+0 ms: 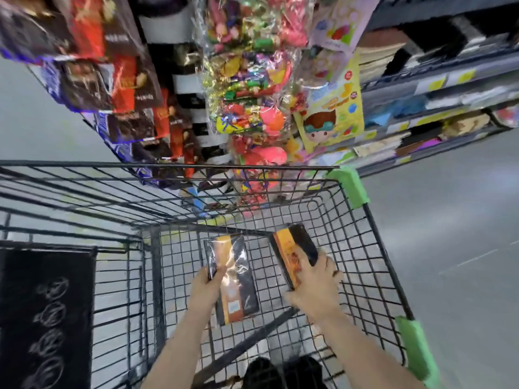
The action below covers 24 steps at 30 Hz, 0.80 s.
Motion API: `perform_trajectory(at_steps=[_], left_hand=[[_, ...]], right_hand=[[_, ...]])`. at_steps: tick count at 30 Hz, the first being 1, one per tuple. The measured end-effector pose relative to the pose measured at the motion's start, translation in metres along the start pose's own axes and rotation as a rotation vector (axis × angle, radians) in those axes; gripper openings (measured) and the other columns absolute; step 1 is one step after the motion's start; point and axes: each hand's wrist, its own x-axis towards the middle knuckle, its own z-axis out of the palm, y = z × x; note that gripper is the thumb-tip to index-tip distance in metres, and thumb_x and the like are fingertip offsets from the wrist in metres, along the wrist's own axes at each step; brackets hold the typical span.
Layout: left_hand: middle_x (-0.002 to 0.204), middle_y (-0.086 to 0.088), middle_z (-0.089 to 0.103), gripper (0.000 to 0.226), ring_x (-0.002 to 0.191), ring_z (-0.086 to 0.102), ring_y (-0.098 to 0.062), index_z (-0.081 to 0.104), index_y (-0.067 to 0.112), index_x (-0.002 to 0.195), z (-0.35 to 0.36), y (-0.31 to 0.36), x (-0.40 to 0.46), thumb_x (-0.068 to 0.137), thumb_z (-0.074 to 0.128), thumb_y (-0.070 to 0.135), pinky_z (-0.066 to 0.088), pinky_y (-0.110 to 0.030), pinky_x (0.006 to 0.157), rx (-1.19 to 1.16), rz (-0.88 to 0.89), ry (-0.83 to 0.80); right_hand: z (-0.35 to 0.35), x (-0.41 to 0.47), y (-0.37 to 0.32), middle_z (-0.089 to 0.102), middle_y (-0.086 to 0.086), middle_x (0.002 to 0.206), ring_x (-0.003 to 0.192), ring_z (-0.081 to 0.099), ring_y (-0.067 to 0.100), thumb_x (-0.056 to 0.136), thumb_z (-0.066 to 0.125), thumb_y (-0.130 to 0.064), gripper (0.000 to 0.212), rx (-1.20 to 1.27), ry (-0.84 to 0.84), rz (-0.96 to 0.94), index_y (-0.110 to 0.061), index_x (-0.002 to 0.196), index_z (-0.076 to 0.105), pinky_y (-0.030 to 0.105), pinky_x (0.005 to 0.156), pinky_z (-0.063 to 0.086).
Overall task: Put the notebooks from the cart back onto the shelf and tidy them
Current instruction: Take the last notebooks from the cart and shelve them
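Both hands reach down into a wire cart (373, 248) of black metal grid with green plastic corner guards (349, 188). The left hand (207, 284) pinches the near left edge of a notebook (226, 254): flat, rectangular, black cover with an orange band, sealed in glossy clear wrap that reflects light. Directly beneath that grip, a second notebook (238, 301) of the same black and orange pattern lies flat on the cart floor; a small pale label on it is too blurred to read. The right hand (314, 287) clasps a third notebook (295, 252) at its near end, fingers curled over the orange band, thumb side against the edge; this one is tilted, its far end raised off the grid. Beyond both grips hang foil snack bags (118, 80), crinkled clear bags of bright wrapped sweets (247, 88) and cartoon-printed packs (334, 116). Right of the right-hand grip stands a shelf (438, 88) with yellow price tags, lettering unreadable
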Motion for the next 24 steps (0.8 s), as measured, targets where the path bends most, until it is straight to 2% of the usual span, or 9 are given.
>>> perform_trajectory(at_steps=[3, 5, 7, 10, 14, 17, 19, 21, 24], left_hand=[[0.102, -0.011, 0.064, 0.029, 0.086, 0.059, -0.024, 0.057, 0.006, 0.106, -0.006, 0.037, -0.032, 0.089, 0.059, 0.03, 0.047, -0.035, 0.078, 0.011, 0.055, -0.037], [0.115, -0.005, 0.056, 0.048, 0.104, 0.054, -0.027, 0.048, 0.008, 0.124, -0.009, 0.065, -0.058, 0.087, 0.059, 0.037, 0.042, -0.04, 0.092, -0.007, 0.08, -0.051], [0.124, -0.004, 0.053, 0.054, 0.108, 0.051, -0.024, 0.042, 0.015, 0.129, -0.008, 0.09, -0.08, 0.086, 0.06, 0.043, 0.038, -0.039, 0.096, -0.024, 0.115, -0.076], [0.126, -0.004, 0.05, 0.051, 0.108, 0.048, -0.019, 0.041, 0.012, 0.131, -0.002, 0.123, -0.111, 0.09, 0.056, 0.038, 0.037, -0.033, 0.093, -0.037, 0.217, -0.101], [0.131, -0.006, 0.048, 0.06, 0.108, 0.047, -0.016, 0.04, 0.004, 0.134, 0.02, 0.148, -0.142, 0.088, 0.057, 0.038, 0.037, -0.031, 0.093, 0.017, 0.306, -0.132], [0.138, -0.003, 0.044, 0.064, 0.118, 0.047, -0.018, 0.043, 0.01, 0.133, 0.049, 0.161, -0.156, 0.083, 0.06, 0.045, 0.037, -0.035, 0.102, 0.044, 0.368, -0.12], [0.15, 0.0, 0.031, 0.069, 0.135, 0.034, -0.021, 0.026, 0.02, 0.145, 0.077, 0.172, -0.168, 0.087, 0.059, 0.036, 0.03, -0.039, 0.111, 0.096, 0.445, -0.102], [0.151, 0.009, 0.022, 0.072, 0.14, 0.023, -0.015, 0.014, 0.029, 0.147, 0.111, 0.183, -0.18, 0.09, 0.058, 0.025, 0.026, -0.034, 0.112, 0.114, 0.537, -0.113], [0.147, 0.017, 0.019, 0.071, 0.137, 0.02, -0.004, 0.016, 0.029, 0.146, 0.173, 0.199, -0.196, 0.09, 0.057, 0.015, 0.022, -0.023, 0.108, 0.128, 0.698, -0.167]], right_hand=[[-0.055, -0.025, -0.003, 0.019, 0.016, 0.144, 0.129, 0.023, 0.036, 0.056, 0.068, -0.059, 0.107, 0.023, 0.063, -0.062, -0.039, 0.139, 0.004, 0.055, 0.105, 0.026], [-0.089, -0.045, 0.0, 0.018, 0.016, 0.146, 0.131, 0.022, 0.036, 0.055, 0.068, -0.061, 0.11, 0.025, 0.102, -0.114, -0.039, 0.14, 0.002, 0.052, 0.107, 0.027], [-0.118, -0.064, 0.007, 0.013, 0.014, 0.149, 0.134, 0.018, 0.034, 0.055, 0.068, -0.061, 0.111, 0.038, 0.132, -0.157, -0.039, 0.14, 0.0, 0.05, 0.109, 0.025], [-0.152, -0.086, 0.024, 0.012, 0.012, 0.15, 0.133, 0.018, 0.032, 0.055, 0.071, -0.059, 0.113, 0.069, 0.199, -0.182, -0.037, 0.142, 0.004, 0.046, 0.107, 0.026], [-0.181, -0.105, 0.062, 0.024, 0.014, 0.145, 0.125, 0.028, 0.032, 0.054, 0.069, -0.05, 0.103, 0.138, 0.286, -0.113, -0.037, 0.142, 0.015, 0.043, 0.101, 0.032], [-0.191, -0.107, 0.098, 0.026, 0.012, 0.144, 0.124, 0.03, 0.032, 0.05, 0.066, -0.052, 0.104, 0.165, 0.298, -0.062, -0.038, 0.141, 0.017, 0.044, 0.098, 0.035], [-0.197, -0.103, 0.126, 0.025, 0.012, 0.144, 0.124, 0.03, 0.032, 0.049, 0.067, -0.052, 0.105, 0.183, 0.293, -0.049, -0.038, 0.141, 0.018, 0.045, 0.099, 0.036], [-0.204, -0.096, 0.158, 0.027, 0.012, 0.144, 0.123, 0.032, 0.032, 0.049, 0.066, -0.052, 0.105, 0.185, 0.303, -0.037, -0.039, 0.141, 0.018, 0.044, 0.099, 0.037], [-0.222, -0.082, 0.218, 0.031, 0.012, 0.142, 0.118, 0.037, 0.032, 0.045, 0.061, -0.053, 0.105, 0.198, 0.327, -0.032, -0.039, 0.14, 0.02, 0.043, 0.097, 0.04]])
